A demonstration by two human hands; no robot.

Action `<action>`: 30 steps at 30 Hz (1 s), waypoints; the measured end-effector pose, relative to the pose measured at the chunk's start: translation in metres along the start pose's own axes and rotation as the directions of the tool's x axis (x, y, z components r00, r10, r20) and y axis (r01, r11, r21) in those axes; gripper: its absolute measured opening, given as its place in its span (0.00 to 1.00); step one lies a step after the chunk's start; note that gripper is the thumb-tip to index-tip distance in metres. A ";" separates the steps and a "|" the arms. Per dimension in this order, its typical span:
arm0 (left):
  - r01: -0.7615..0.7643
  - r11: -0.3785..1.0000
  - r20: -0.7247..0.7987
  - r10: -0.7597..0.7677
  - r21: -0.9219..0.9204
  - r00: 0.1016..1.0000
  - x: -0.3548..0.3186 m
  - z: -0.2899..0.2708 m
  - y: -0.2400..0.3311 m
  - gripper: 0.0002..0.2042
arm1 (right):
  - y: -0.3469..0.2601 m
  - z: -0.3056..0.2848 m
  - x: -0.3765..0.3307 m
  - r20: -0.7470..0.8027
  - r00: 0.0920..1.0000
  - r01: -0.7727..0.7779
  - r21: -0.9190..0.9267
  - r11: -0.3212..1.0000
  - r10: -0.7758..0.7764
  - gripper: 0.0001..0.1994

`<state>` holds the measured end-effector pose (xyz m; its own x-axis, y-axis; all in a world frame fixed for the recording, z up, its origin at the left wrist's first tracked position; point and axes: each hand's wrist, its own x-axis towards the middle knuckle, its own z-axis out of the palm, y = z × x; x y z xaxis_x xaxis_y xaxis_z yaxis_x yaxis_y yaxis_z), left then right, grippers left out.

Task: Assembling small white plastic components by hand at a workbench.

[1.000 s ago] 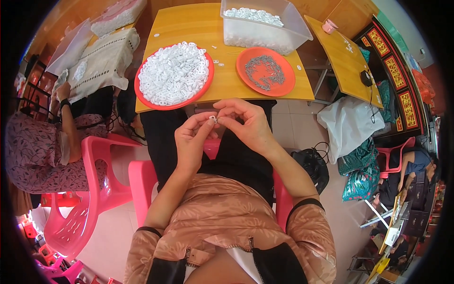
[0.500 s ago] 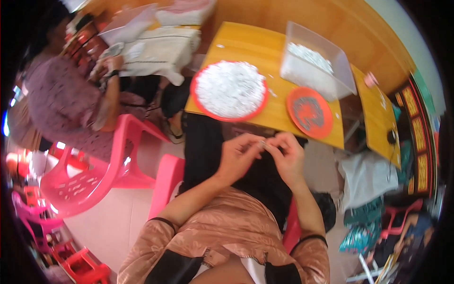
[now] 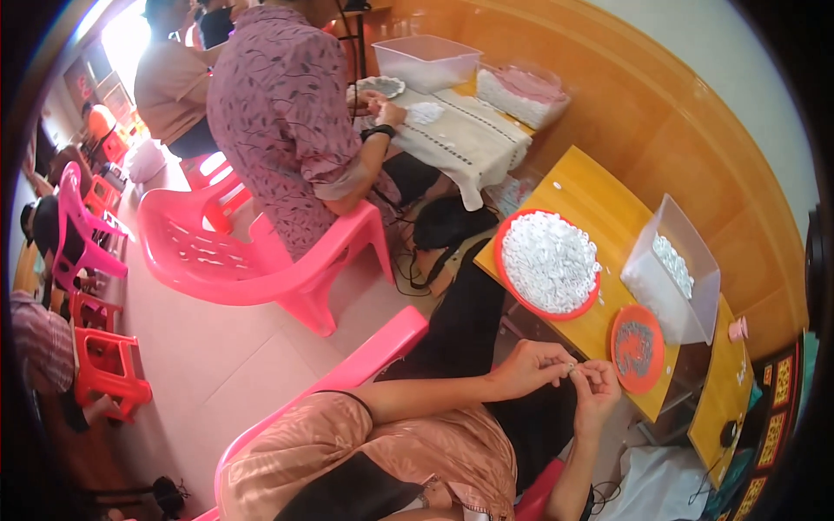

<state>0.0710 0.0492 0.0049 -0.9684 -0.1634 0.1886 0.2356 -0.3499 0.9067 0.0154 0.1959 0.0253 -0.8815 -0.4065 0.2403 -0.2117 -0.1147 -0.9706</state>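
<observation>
My left hand (image 3: 534, 369) and my right hand (image 3: 597, 388) meet above my lap, just in front of the wooden table (image 3: 591, 191). Thumbs and fingers of both are pinched around a small pale piece (image 3: 571, 367), largely covered by the fingertips, so its exact kind cannot be made out. Beyond my left hand sits a red plate (image 3: 501, 265) heaped with small white pieces (image 3: 552, 260). Close to my right hand is an orange-red plate (image 3: 658, 343) with small grey parts (image 3: 624, 349) spread on it.
A clear plastic bin (image 3: 643, 282) with white pieces stands behind the plates. A pink armchair (image 3: 261, 286) is on the left, beside a person (image 3: 278, 113) working at a cloth-covered table (image 3: 478, 139). A white bag (image 3: 651, 478) lies at lower right.
The view has swung to the left, so table and hands appear farther right. Both hands still pinch the small piece together. The neighbouring person shows more fully.
</observation>
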 end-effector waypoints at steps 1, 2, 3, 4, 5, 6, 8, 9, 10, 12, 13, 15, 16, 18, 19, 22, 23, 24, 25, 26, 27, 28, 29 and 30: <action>0.001 0.999 0.014 -0.001 0.032 1.000 -0.001 -0.001 0.000 0.06 | -0.002 -0.001 -0.001 -0.010 0.998 -0.057 -0.020 0.998 0.057 0.09; 0.001 0.998 0.028 -0.003 0.064 1.000 -0.001 -0.002 0.002 0.07 | -0.003 -0.002 0.000 -0.023 0.993 -0.113 -0.041 0.993 0.112 0.09; -0.005 0.998 0.019 0.003 0.068 1.000 -0.002 -0.002 0.003 0.07 | -0.002 -0.004 0.000 -0.011 0.994 -0.110 -0.039 0.993 0.110 0.09; -0.014 0.995 0.019 0.012 0.101 1.000 -0.003 -0.001 0.004 0.07 | -0.002 -0.008 0.000 0.020 0.989 -0.143 -0.065 0.988 0.145 0.08; -0.021 0.991 0.028 0.017 0.130 0.999 -0.003 -0.001 0.006 0.07 | -0.003 -0.010 -0.001 0.042 0.983 -0.176 -0.094 0.980 0.181 0.08; -0.017 0.992 0.034 0.013 0.126 0.999 -0.003 0.000 0.007 0.07 | -0.006 -0.009 -0.002 0.013 0.984 -0.173 -0.123 0.977 0.176 0.04; -0.111 0.963 0.024 0.109 0.245 0.994 -0.003 0.003 0.008 0.08 | -0.006 -0.010 -0.004 0.010 0.986 -0.161 -0.169 0.972 0.165 0.04; -0.165 0.939 0.019 0.167 0.301 0.986 -0.002 0.003 0.007 0.08 | -0.005 -0.013 -0.005 0.018 0.988 -0.149 -0.214 0.966 0.156 0.04; -0.153 0.940 0.003 0.160 0.305 0.987 -0.002 0.001 0.006 0.07 | -0.006 -0.009 -0.004 -0.002 0.987 -0.155 -0.248 0.956 0.160 0.03; -0.109 0.957 -0.024 0.120 0.268 0.992 -0.001 0.000 0.006 0.07 | -0.007 -0.004 -0.001 0.016 0.990 -0.134 -0.264 0.955 0.144 0.04; -0.081 0.967 -0.058 0.098 0.241 0.993 -0.001 -0.002 0.005 0.07 | -0.004 0.001 0.001 0.030 0.991 -0.115 -0.258 0.959 0.127 0.04; -0.078 0.972 -0.087 0.100 0.223 0.991 -0.002 -0.004 0.007 0.07 | -0.006 0.008 0.003 0.045 0.989 -0.125 -0.256 0.959 0.141 0.05; -0.072 0.975 -0.079 0.090 0.209 0.993 -0.002 -0.004 0.004 0.07 | -0.001 0.007 0.003 0.053 0.991 -0.111 -0.220 0.969 0.125 0.05; -0.038 0.989 -0.068 0.048 0.142 0.997 -0.001 -0.005 -0.006 0.07 | 0.001 0.006 0.001 0.028 0.992 -0.117 -0.190 0.975 0.124 0.04; -0.026 0.991 -0.048 0.032 0.131 0.998 -0.001 -0.003 -0.010 0.07 | 0.004 0.005 0.000 0.012 0.990 -0.134 -0.159 0.978 0.138 0.04; 0.031 0.999 -0.073 -0.028 0.044 0.997 -0.003 0.001 -0.017 0.07 | 0.012 -0.001 -0.003 0.006 0.982 -0.185 -0.105 0.977 0.186 0.04; 0.039 0.998 -0.061 -0.037 0.040 0.997 -0.004 0.001 -0.019 0.07 | 0.011 -0.001 -0.003 -0.008 0.982 -0.189 -0.106 0.976 0.189 0.04; 0.039 0.999 -0.070 -0.037 0.021 0.997 -0.004 0.001 -0.021 0.07 | 0.010 -0.001 -0.003 0.007 0.978 -0.205 -0.074 0.976 0.206 0.04; 0.039 0.999 -0.078 -0.039 0.002 0.996 -0.004 0.001 -0.022 0.07 | 0.009 -0.001 -0.002 0.023 0.975 -0.221 -0.041 0.974 0.222 0.03; 0.060 0.998 -0.063 -0.060 -0.005 0.996 -0.004 0.000 -0.020 0.08 | 0.010 -0.003 -0.003 0.028 0.974 -0.222 -0.023 0.975 0.223 0.04; 0.073 0.997 -0.049 -0.073 -0.006 0.996 -0.003 0.000 -0.018 0.08 | 0.009 -0.004 -0.003 0.011 0.973 -0.228 -0.021 0.973 0.229 0.04; 0.085 0.995 -0.036 -0.087 -0.052 0.996 -0.001 0.000 -0.016 0.08 | 0.009 -0.005 -0.002 0.026 0.973 -0.230 0.008 0.973 0.230 0.04; 0.098 0.990 -0.025 -0.101 -0.096 0.995 0.001 0.000 -0.013 0.08 | 0.008 -0.005 -0.002 0.042 0.972 -0.233 0.039 0.972 0.231 0.04; 0.102 0.984 -0.011 -0.105 -0.149 0.994 0.001 -0.001 -0.013 0.09 | 0.006 -0.002 -0.001 0.024 0.971 -0.239 0.044 0.970 0.239 0.04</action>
<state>0.0670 0.0523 -0.0071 -0.9868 -0.1359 0.0885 0.1453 -0.4985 0.8546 0.0142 0.1975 0.0192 -0.8960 -0.4441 0.0021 0.0243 -0.0538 -0.9983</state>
